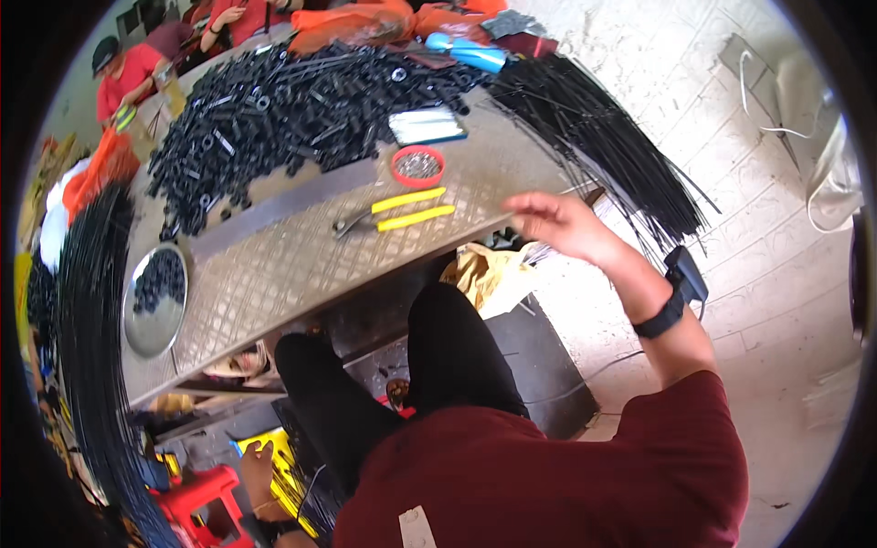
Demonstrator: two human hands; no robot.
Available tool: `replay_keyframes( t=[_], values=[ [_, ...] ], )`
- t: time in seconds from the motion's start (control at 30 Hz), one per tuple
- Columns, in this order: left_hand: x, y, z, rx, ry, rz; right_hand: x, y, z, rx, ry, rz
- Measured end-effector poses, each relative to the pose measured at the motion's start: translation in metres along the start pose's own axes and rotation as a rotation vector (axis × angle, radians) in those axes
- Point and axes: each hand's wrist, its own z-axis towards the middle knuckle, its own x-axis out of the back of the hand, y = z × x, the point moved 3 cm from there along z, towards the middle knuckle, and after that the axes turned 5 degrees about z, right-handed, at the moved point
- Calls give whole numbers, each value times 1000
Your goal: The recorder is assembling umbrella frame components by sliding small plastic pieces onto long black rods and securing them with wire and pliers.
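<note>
My right hand (pixel 559 224) hangs over the table's near right edge, fingers stretched toward the left and a little blurred, holding nothing. Nearest to it on the table lie cutting pliers (pixel 402 212) with yellow handles, jaws to the left. Beyond the pliers stands a round red dish (pixel 417 168) of small metal pieces. Low at the left, beside my leg, my left hand (pixel 258 470) reaches down next to a yellow package (pixel 290 470). Its fingers are small and partly hidden, so whether it grips the package cannot be made out.
A large heap of black tubular parts (pixel 301 105) covers the table's far side. Bundles of thin black rods lie at the right (pixel 603 137) and left (pixel 91 301). A metal plate (pixel 146 336) holds black pieces. Below stands a red stool-like object (pixel 201 500). Other people sit at the far left.
</note>
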Motion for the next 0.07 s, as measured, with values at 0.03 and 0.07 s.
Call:
replay_keyframes(
  t=[0.03, 0.07],
  values=[
    [12, 8, 2, -190, 44, -122, 27, 4, 8, -72, 145, -392],
    [15, 23, 14, -224, 49, -124, 60, 22, 20, -32, 220, -705]
  ],
)
